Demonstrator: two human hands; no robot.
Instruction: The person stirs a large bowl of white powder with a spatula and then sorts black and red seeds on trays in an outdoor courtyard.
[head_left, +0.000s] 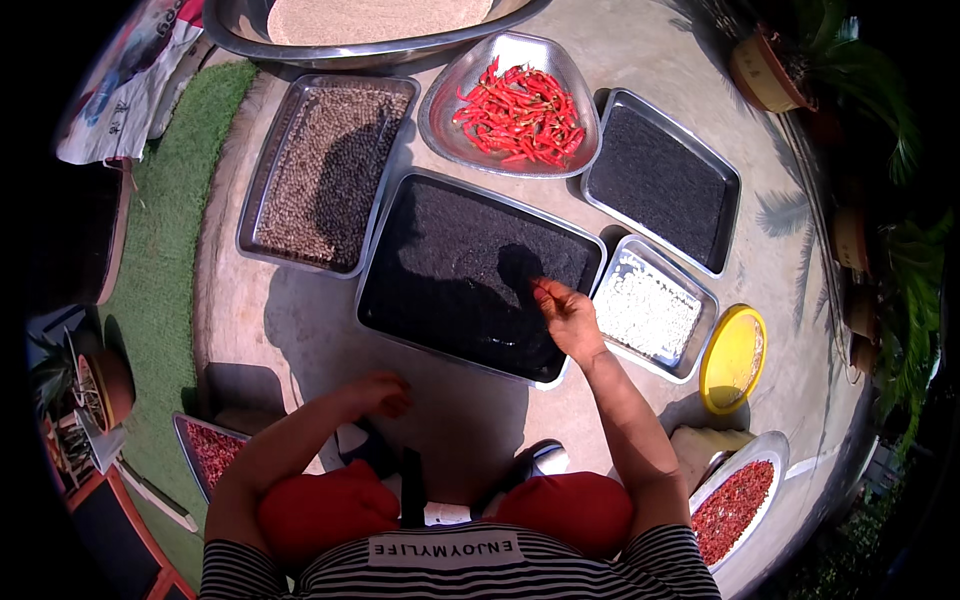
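Straight in front of me lies a metal tray (487, 360) filled with fine black grains (450, 247). Over its right side hangs my right hand (564, 313), thumb and fingers brought together; whether a few grains are pinched between them is too small to tell. To the right of that hand is a smaller metal tray (699, 341) of white seeds (649, 304). My left hand (381, 394) is loosely curled near my left knee, below the black-filled tray and apart from it. Its palm is in shadow, so its contents are hidden.
Beyond are a tray of brown seeds (315, 157), a perforated metal basket (442, 120) of red chillies (525, 116), a second black-filled tray (660, 180) and a large metal basin (330, 54). A yellow round lid or dish (724, 360) stands right. Potted plants (765, 71) line the edge.
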